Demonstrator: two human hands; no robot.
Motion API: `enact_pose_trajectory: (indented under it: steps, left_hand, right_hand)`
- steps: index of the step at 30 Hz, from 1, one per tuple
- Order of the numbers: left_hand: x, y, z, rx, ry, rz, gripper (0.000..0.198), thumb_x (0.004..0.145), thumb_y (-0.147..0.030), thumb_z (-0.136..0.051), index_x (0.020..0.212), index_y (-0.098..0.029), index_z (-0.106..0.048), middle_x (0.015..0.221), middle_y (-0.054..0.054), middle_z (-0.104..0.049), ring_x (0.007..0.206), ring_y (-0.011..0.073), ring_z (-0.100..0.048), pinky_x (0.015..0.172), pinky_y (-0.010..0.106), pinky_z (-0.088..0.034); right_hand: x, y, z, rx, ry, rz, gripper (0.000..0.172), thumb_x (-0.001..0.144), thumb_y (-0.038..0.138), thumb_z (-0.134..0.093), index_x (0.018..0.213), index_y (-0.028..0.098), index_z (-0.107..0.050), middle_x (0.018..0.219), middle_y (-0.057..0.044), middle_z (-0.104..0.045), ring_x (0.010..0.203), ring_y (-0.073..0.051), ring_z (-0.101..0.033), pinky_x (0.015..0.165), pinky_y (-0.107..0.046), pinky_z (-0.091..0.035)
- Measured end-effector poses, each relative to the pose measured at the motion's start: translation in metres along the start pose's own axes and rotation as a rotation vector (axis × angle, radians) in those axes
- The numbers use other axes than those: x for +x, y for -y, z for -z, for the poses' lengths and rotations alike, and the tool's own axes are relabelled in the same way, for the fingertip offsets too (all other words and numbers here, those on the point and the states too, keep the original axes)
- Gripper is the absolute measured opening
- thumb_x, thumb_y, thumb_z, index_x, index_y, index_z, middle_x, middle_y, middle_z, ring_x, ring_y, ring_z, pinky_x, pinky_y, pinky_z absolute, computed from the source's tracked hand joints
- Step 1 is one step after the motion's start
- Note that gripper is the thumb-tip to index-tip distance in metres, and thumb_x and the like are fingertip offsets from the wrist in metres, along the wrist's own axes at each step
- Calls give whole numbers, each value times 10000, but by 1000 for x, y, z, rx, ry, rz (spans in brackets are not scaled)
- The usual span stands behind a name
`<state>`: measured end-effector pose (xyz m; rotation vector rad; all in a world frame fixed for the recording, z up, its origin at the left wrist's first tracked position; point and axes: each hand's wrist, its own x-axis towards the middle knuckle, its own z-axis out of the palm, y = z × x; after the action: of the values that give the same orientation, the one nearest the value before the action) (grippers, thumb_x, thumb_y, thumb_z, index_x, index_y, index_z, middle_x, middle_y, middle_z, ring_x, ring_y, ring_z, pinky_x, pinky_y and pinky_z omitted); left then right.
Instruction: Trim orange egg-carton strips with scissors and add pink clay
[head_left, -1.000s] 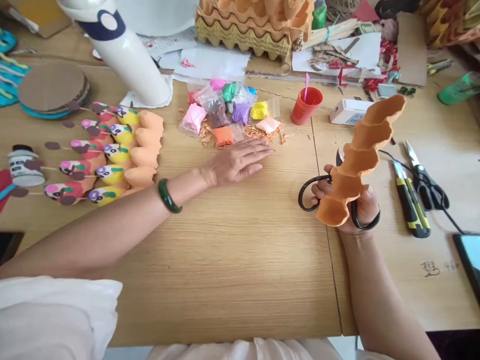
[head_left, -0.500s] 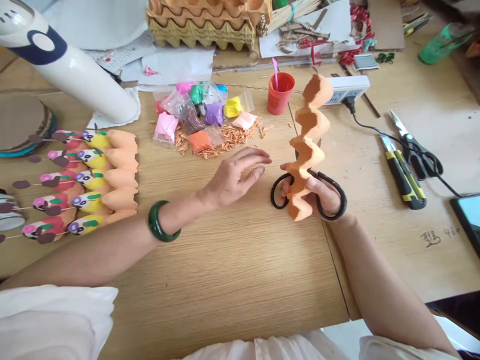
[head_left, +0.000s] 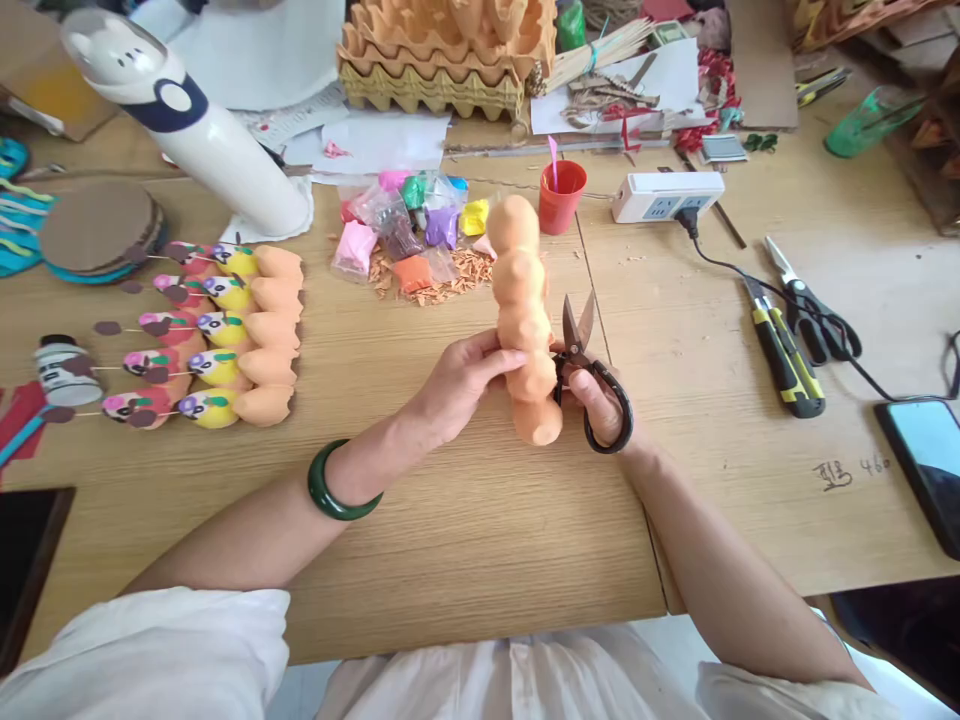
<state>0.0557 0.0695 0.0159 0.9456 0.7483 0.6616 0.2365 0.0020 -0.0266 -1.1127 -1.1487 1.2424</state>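
Note:
My left hand (head_left: 465, 385) grips an orange egg carton strip (head_left: 523, 320) near its lower end, thumb across the front and other fingers hidden behind. The rounded undersides of its cups face me. In my right hand (head_left: 598, 405) is a pair of black-handled scissors (head_left: 577, 335), its blades parted and pointing away from me, just right of the strip. Whether the right fingers also touch the strip cannot be seen. Over to the left lies an egg carton piece (head_left: 270, 330) with painted rows in yellow and red and thin sticks poking out.
Bags of coloured clay (head_left: 442, 228) lie on orange shreds (head_left: 390, 280). Beyond stand a red cup (head_left: 562, 205), a power strip (head_left: 664, 195) and stacked egg trays (head_left: 442, 85). At right are a utility knife (head_left: 784, 350), more scissors (head_left: 817, 320) and a phone (head_left: 926, 465). A white cylinder (head_left: 232, 165) leans at left.
My left hand has closed on the egg carton strip, which has moved left and turned its rounded side toward me. The scissors in my right hand have swung into view beside it.

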Motion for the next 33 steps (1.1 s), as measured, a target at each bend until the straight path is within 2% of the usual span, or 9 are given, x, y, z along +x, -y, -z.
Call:
enact_pose_trajectory:
  steps: [4, 7, 11, 16, 20, 24, 27, 29, 33]
  left_hand:
    - [-21, 3, 14, -184, -113, 65, 161, 776, -214, -734, 927, -169, -768, 924, 16, -743, 847, 145, -651, 765, 247, -523]
    - [-35, 8, 20, -261, -212, 95, 129, 760, -177, -689, 872, -154, -748, 885, 11, -715, 800, 123, -618, 703, 223, -508]
    - [-47, 17, 22, -391, -284, 171, 27, 778, -154, -666, 787, -175, -681, 764, -29, -661, 697, 94, -593, 645, 207, -499]
    - [-50, 30, 20, -467, -229, 138, 163, 796, -264, -785, 936, -204, -729, 917, -28, -742, 799, 93, -673, 722, 192, -556]
    - [-50, 33, 19, -411, -218, 151, 199, 775, -307, -778, 950, -225, -733, 966, -15, -756, 877, 127, -698, 757, 227, -562]
    - [-52, 34, 21, -315, -182, 148, 243, 752, -346, -745, 965, -230, -727, 1025, 19, -766, 1036, 208, -710, 858, 316, -570]
    - [-53, 37, 23, -301, -198, 150, 254, 740, -350, -757, 965, -236, -729, 1020, 23, -773, 1061, 236, -715, 884, 348, -576]
    - [-53, 39, 24, -295, -195, 137, 251, 742, -359, -760, 962, -239, -734, 1025, 21, -776, 1070, 239, -712, 900, 353, -572]
    - [-53, 40, 23, -299, -179, 122, 234, 739, -372, -780, 925, -233, -759, 990, 3, -776, 990, 191, -707, 899, 313, -553]
  right_hand:
    - [-2, 6, 0, 105, 45, -84, 476, 967, 600, -628, 1267, 231, -624, 832, -13, -720, 667, -166, -666, 618, -320, -562]
    - [-3, 11, -1, 136, 96, -97, 414, 986, 498, -650, 1279, 208, -608, 762, 12, -677, 555, -141, -591, 521, -301, -490]
    - [-8, 22, -4, -9, 84, -41, 334, 977, 431, -678, 1218, 202, -648, 699, 40, -582, 567, -116, -502, 534, -280, -418]
    - [-14, 27, -10, -368, 5, 14, 396, 816, 330, -839, 1151, 203, -671, 801, 16, -623, 710, -142, -572, 636, -286, -446]
    - [-12, 22, -9, -540, 27, 152, 391, 846, 289, -763, 1212, 210, -651, 907, -20, -675, 713, -154, -582, 650, -306, -478]
    - [-8, 19, -5, -748, 95, 343, 337, 857, 223, -687, 1190, 209, -640, 875, -26, -685, 649, -157, -550, 649, -325, -498]
    - [-6, 18, -5, -829, 147, 477, 323, 857, 170, -646, 1177, 206, -634, 864, -37, -688, 715, -192, -609, 653, -327, -510]
    - [-5, 16, -6, -878, 154, 545, 324, 865, 157, -637, 1187, 193, -632, 860, -50, -691, 757, -212, -637, 647, -327, -513]
    - [-5, 9, -6, -1009, 156, 631, 336, 886, 173, -631, 1221, 173, -639, 916, -86, -723, 821, -241, -661, 668, -346, -529]
